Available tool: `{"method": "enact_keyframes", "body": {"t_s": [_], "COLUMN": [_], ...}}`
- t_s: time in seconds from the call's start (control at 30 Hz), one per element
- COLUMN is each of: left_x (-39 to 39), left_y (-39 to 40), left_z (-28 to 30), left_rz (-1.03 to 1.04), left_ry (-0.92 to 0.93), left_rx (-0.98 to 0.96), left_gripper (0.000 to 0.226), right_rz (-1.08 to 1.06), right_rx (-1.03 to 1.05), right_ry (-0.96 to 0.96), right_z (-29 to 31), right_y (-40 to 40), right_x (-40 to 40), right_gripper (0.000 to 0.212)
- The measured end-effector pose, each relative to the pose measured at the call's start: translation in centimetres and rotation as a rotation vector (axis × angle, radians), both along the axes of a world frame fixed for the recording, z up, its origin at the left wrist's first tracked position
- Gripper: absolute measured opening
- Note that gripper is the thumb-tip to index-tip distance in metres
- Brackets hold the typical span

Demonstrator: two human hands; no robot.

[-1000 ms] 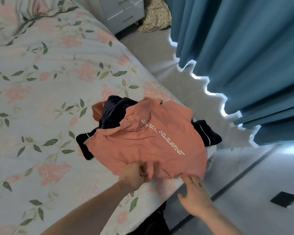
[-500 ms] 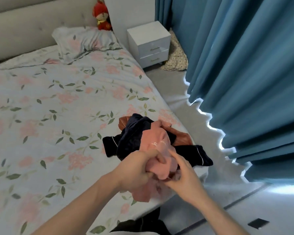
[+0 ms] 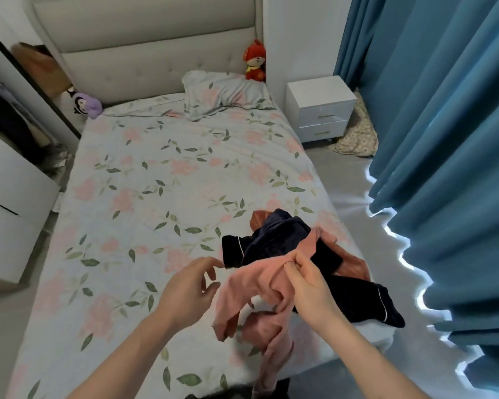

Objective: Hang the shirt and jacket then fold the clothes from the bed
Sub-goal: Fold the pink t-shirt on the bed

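While the right hand (image 3: 308,286) pinches a fold of the pink shirt (image 3: 257,286) between thumb and fingers, lifting it just above the near right corner of the bed (image 3: 156,197), the left hand (image 3: 189,286) hovers just beside the cloth with fingers loosely spread, holding nothing. The shirt's lower part hangs over the bed's edge. Just behind it lie dark navy clothes (image 3: 355,298) with white piping and a rust-brown garment (image 3: 355,267). Farther off lie a floral pillow (image 3: 222,93), a red plush toy (image 3: 254,63), a white nightstand (image 3: 321,106) and blue curtains (image 3: 444,110).
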State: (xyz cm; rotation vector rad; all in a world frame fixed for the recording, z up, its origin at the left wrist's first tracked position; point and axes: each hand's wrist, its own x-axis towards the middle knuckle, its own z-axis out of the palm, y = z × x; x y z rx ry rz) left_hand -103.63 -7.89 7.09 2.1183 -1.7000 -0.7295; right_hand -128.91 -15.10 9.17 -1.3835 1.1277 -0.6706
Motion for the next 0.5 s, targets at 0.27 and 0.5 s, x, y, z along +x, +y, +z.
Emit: {"method": "enact_keyframes", "body": {"t_s": [0.27,0.5], "left_x": [2.7,7.9], "left_y": [5.2,6.3], "left_z": [-2.5,-5.6], "left_rz": [-0.157,-0.013], "left_ry": [0.16,0.305], "left_rx": [0.167,-0.027], "left_gripper": [0.041,0.027], "right_rz": [0.035,-0.076], "right_rx": [-0.047,-0.085], "right_ry": [-0.032,-0.09], "right_z": [2.1,5.6], "right_y": [3.2,7.2], "right_x": [8.4,15.2], "right_gripper": [0.023,0.026]}}
